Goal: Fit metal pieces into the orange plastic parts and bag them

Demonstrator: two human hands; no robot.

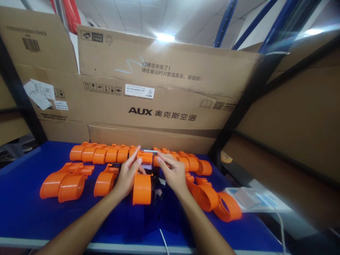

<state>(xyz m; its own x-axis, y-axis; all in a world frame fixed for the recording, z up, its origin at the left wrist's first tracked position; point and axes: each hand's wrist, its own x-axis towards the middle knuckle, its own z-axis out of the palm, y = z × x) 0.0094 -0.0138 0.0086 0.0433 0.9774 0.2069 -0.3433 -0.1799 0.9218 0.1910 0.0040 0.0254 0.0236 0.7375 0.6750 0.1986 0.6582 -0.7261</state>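
My left hand (128, 175) is at the middle of the blue table, its thumb and fingers pressed on an orange ring-shaped part (142, 187) whose flat tab points up. My right hand (174, 171) is just to the right, fingertips close to the tab end; whether they hold anything is hard to make out. Beneath and between the hands are dark and silvery objects (158, 193), too unclear to name. Left of my left hand stands a similar orange part (104, 182).
A row of orange parts (100, 154) runs along the back of the blue table (21, 180). More lie at left (71, 187) and right (230, 207). A cardboard wall (164, 99) stands behind. A white item (255, 200) and a cable (164, 242) are nearby.
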